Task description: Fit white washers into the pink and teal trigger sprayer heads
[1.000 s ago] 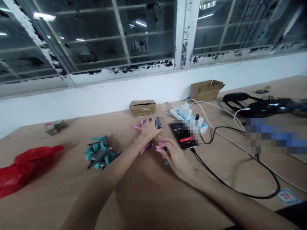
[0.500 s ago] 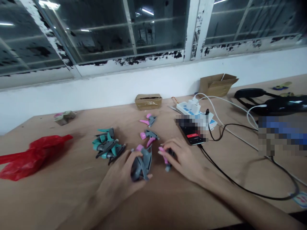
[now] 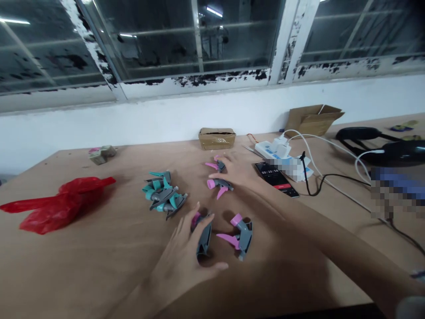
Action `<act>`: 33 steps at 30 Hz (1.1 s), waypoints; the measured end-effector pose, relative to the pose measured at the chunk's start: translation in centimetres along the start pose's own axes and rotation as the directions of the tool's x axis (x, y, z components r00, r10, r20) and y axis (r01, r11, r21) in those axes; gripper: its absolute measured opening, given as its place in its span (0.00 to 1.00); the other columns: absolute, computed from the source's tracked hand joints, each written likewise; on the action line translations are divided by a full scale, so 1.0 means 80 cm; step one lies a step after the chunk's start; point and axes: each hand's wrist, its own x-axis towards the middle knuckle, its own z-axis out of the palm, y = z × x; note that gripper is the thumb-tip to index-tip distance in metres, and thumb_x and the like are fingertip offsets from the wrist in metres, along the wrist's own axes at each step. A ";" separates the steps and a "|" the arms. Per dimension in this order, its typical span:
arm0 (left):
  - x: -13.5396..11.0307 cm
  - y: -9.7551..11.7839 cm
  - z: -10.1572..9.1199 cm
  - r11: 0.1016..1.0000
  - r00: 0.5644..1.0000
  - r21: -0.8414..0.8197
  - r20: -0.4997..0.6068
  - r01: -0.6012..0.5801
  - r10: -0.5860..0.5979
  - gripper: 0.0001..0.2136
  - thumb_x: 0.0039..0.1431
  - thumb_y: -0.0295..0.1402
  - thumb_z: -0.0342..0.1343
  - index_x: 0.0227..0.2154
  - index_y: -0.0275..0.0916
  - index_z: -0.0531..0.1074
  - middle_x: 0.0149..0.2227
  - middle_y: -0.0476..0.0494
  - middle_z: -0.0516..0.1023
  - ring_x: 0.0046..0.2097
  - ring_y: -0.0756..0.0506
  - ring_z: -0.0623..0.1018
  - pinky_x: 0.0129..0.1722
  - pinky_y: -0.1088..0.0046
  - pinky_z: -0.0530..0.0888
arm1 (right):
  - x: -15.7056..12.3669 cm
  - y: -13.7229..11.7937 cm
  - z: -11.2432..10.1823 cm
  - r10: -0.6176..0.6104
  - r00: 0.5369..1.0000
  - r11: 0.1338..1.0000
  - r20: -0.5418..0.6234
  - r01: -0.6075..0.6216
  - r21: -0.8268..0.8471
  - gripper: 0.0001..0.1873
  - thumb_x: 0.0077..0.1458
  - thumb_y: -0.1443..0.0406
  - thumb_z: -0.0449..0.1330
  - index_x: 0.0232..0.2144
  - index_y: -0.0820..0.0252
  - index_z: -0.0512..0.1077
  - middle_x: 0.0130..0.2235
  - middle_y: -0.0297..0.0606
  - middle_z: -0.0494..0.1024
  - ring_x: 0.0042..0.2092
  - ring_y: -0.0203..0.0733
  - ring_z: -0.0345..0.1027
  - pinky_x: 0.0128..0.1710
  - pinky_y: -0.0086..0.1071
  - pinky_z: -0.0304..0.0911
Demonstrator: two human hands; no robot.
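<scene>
Lying within the curve of the left grip point(image 3: 181, 252), a grey-and-pink sprayer head point(image 3: 205, 239) is partly enclosed; whether it is clasped cannot be told. Right of that grip, a second sprayer head point(image 3: 245, 239) is borne by the worktop point(image 3: 109, 266). A far sprayer head point(image 3: 218, 166) is partly covered by the right grip point(image 3: 239, 172), whose closure cannot be told; teal sprayer heads point(image 3: 165, 196) are heaped beyond the left grip.

The left hand point(image 3: 182, 252) and right hand point(image 3: 237, 173) were bare, with slender fingers and narrow thumbs. The left wrist was uncovered, and the right forearm point(image 3: 318, 230) was long, slim and bare along its length. Beside its lower end showed a pale grey, rounded patch point(image 3: 411, 308), possibly a sleeve, too blurred to tell.
</scene>
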 end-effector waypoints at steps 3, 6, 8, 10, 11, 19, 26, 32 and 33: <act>0.000 0.013 0.000 0.999 0.999 -0.026 0.044 0.028 -0.027 0.39 0.45 0.51 0.59 0.59 0.50 0.52 0.64 0.37 0.45 0.62 0.28 0.53 0.52 0.42 0.63 | 0.013 0.002 0.026 0.025 0.992 1.000 0.124 -0.024 -0.011 0.42 0.39 0.39 0.58 0.53 0.53 0.63 0.59 0.47 0.61 0.59 0.56 0.55 0.53 0.47 0.56; 0.002 0.022 -0.004 0.999 0.998 -0.042 0.064 0.030 -0.027 0.36 0.47 0.49 0.58 0.59 0.50 0.54 0.64 0.39 0.47 0.62 0.28 0.53 0.53 0.43 0.63 | 0.006 -0.004 0.038 0.030 0.978 0.999 0.207 -0.026 -0.021 0.48 0.38 0.36 0.54 0.57 0.53 0.58 0.62 0.47 0.53 0.63 0.61 0.44 0.56 0.54 0.47; 0.007 0.025 -0.007 0.998 0.997 -0.058 0.073 0.023 -0.019 0.34 0.48 0.50 0.57 0.58 0.48 0.56 0.63 0.39 0.48 0.62 0.29 0.53 0.54 0.45 0.62 | 0.000 -0.009 0.040 0.015 0.972 1.000 0.235 -0.009 -0.026 0.46 0.41 0.36 0.52 0.58 0.51 0.58 0.64 0.45 0.50 0.64 0.61 0.37 0.58 0.57 0.40; 0.013 0.025 -0.011 0.996 0.997 -0.083 0.066 0.036 -0.031 0.32 0.50 0.51 0.54 0.57 0.46 0.58 0.63 0.38 0.50 0.62 0.30 0.54 0.54 0.45 0.63 | -0.006 -0.014 0.038 -0.016 0.969 0.999 0.246 0.024 -0.030 0.40 0.44 0.37 0.50 0.55 0.49 0.62 0.64 0.41 0.49 0.65 0.59 0.33 0.59 0.58 0.34; 0.017 0.025 -0.012 0.994 0.997 -0.099 0.060 0.048 -0.042 0.30 0.51 0.51 0.53 0.56 0.46 0.59 0.63 0.38 0.50 0.61 0.31 0.55 0.54 0.46 0.63 | -0.010 -0.016 0.035 -0.034 0.968 0.999 0.247 0.043 -0.031 0.37 0.46 0.38 0.50 0.53 0.48 0.65 0.64 0.39 0.49 0.65 0.59 0.33 0.59 0.58 0.31; 0.025 0.013 -0.008 0.979 0.994 -0.188 -0.072 0.073 -0.088 0.22 0.57 0.44 0.51 0.54 0.48 0.58 0.60 0.41 0.54 0.61 0.36 0.58 0.57 0.51 0.63 | -0.061 -0.019 -0.004 -0.118 0.951 0.991 0.287 0.133 -0.033 0.27 0.52 0.42 0.48 0.42 0.47 0.74 0.60 0.38 0.60 0.62 0.55 0.46 0.59 0.59 0.33; 0.025 0.007 -0.002 0.981 0.996 -0.183 -0.047 0.065 -0.075 0.25 0.57 0.44 0.51 0.56 0.49 0.53 0.61 0.41 0.50 0.62 0.37 0.57 0.57 0.51 0.62 | -0.021 0.004 0.005 -0.073 0.978 0.983 0.195 0.103 -0.151 0.27 0.61 0.50 0.42 0.58 0.53 0.57 0.62 0.43 0.57 0.63 0.48 0.44 0.59 0.51 0.45; 0.027 0.006 -0.016 0.972 0.995 -0.221 -0.029 0.085 -0.094 0.20 0.60 0.44 0.47 0.55 0.49 0.56 0.59 0.44 0.57 0.60 0.40 0.60 0.58 0.55 0.61 | 0.018 0.040 0.043 -0.035 0.978 0.976 0.205 0.078 -0.204 0.24 0.62 0.56 0.45 0.60 0.45 0.52 0.62 0.39 0.57 0.61 0.49 0.51 0.56 0.47 0.53; 0.031 0.006 -0.021 0.971 0.995 -0.221 -0.029 0.091 -0.100 0.18 0.62 0.42 0.46 0.54 0.48 0.58 0.57 0.44 0.60 0.59 0.41 0.62 0.58 0.56 0.62 | 0.019 0.046 0.045 -0.018 0.980 0.975 0.198 0.062 -0.215 0.24 0.62 0.57 0.45 0.60 0.45 0.54 0.61 0.40 0.58 0.60 0.50 0.53 0.56 0.47 0.53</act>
